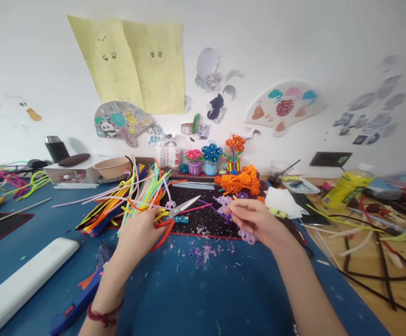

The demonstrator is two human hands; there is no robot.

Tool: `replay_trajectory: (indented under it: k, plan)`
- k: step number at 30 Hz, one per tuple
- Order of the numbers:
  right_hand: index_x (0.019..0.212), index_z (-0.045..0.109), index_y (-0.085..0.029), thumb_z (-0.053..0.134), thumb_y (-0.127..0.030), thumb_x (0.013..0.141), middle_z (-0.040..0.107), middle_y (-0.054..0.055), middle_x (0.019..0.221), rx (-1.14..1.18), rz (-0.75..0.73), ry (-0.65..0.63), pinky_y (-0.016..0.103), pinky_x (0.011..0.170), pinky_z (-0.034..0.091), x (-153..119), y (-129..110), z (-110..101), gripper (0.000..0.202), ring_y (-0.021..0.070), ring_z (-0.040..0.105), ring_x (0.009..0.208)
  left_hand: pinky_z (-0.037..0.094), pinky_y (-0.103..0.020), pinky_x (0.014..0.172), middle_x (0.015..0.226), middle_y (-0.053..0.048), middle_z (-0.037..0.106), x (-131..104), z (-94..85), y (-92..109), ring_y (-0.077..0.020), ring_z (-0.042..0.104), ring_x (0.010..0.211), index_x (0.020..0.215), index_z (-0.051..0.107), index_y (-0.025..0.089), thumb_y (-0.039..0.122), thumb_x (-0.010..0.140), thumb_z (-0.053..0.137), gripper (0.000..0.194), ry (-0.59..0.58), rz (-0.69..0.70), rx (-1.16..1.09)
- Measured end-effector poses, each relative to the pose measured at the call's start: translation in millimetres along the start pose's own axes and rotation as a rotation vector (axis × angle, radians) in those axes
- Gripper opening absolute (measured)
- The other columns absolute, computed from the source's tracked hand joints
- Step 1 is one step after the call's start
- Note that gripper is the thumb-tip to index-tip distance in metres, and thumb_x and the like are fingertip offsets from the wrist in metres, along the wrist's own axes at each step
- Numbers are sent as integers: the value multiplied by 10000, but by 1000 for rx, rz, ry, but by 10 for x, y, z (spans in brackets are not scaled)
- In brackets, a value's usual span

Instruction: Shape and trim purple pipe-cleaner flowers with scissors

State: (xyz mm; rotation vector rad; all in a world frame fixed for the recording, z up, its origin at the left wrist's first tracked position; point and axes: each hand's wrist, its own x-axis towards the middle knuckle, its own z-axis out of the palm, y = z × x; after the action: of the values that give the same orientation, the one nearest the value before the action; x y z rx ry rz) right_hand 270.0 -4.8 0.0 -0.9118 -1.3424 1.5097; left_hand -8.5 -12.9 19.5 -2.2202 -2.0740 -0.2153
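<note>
Scissors (pixel 185 207) with yellow and orange handles are in my left hand (pixel 141 235), their blades pointing right over a black mat (pixel 203 228). My right hand (pixel 253 219) has its fingers bent and pinched together beside pale purple pipe-cleaner loops (pixel 247 236); whatever lies between the fingertips is too small to make out. More purple pieces rest on the mat just left of that hand. Purple clippings (pixel 203 252) are scattered between the hands. Behind my left hand lies a bundle of multicoloured pipe cleaners (pixel 118 200).
Orange pipe-cleaner flowers (pixel 241 181) lie behind my right hand, with potted ones (pixel 211 161) by the wall. A blue glue gun (pixel 80 298) and a white bar-shaped object (pixel 27 275) are at the left. A yellow bottle (pixel 348 186) stands at the right.
</note>
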Motion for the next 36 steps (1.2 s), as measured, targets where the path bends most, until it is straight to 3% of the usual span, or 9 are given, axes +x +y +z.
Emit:
replay_trajectory:
  k: [9, 14, 16, 19, 21, 25, 29, 33, 36]
  plan:
    - [838, 664, -132, 665, -423, 786, 517, -32, 544, -128, -26, -35, 212, 415, 304, 43, 44, 82, 295, 74, 429, 431, 472, -299, 694, 940, -113, 732, -229, 338, -235, -254, 678, 872, 991, 653, 181, 252, 757, 582, 255, -31, -109, -16]
    - [829, 670, -136, 629, -447, 812, 535, -17, 570, -271, -31, -80, 215, 437, 342, 41, 46, 200, 314, 84, 466, 459, 449, -427, 837, 1009, -192, 673, -262, 296, -1, -314, 617, 985, 961, 640, 120, 256, 836, 488, 240, 95, -93, -18]
    - [823, 671, -147, 626, -464, 809, 548, -11, 584, -289, -40, -68, 216, 443, 350, 42, 53, 255, 320, 92, 486, 477, 469, -421, 802, 924, -152, 685, -247, 228, 222, -285, 635, 881, 953, 634, 133, 344, 849, 493, 274, 210, -35, -310]
    - [795, 663, -162, 655, -472, 783, 564, -11, 572, -282, -63, -62, 220, 450, 356, 53, 72, 318, 311, 105, 509, 489, 494, -288, 613, 766, -54, 672, -176, 167, 572, -171, 622, 651, 975, 617, 172, 408, 829, 537, 290, 53, 67, -1000]
    - [786, 659, -167, 670, -468, 772, 576, -10, 561, -259, -82, -78, 223, 453, 356, 68, 87, 333, 302, 113, 518, 494, 474, -240, 574, 721, -21, 636, -109, 169, 734, -134, 592, 621, 932, 623, 179, 398, 773, 628, 270, 15, 123, -1261]
    - [753, 648, -161, 670, -464, 771, 584, -9, 540, -227, -81, -76, 219, 437, 338, 104, 114, 319, 304, 105, 498, 460, 444, -212, 540, 618, 11, 612, 12, 202, 833, -101, 555, 555, 712, 614, 177, 356, 708, 714, 205, -5, 145, -1425]
    - [703, 612, -144, 629, -467, 798, 530, -30, 477, -154, -48, -50, 203, 397, 245, 122, 134, 324, 336, 68, 391, 386, 434, -212, 493, 594, -13, 662, 72, 201, 837, -105, 566, 517, 632, 629, 168, 341, 675, 741, 211, -30, 109, -1476]
    - [669, 572, -136, 648, -445, 785, 459, -55, 443, 53, 17, -91, 203, 389, 144, 129, 160, 322, 338, 38, 266, 369, 440, -215, 463, 540, -2, 646, 123, 191, 849, -100, 547, 467, 605, 645, 160, 311, 604, 791, 210, 71, -15, -1581]
    - [656, 553, -133, 679, -417, 766, 445, -58, 448, 146, 65, -135, 213, 390, 108, 138, 173, 282, 329, 23, 221, 362, 449, -205, 484, 562, 17, 635, 207, 179, 775, -78, 527, 470, 651, 639, 165, 335, 642, 763, 211, 224, -93, -1640]
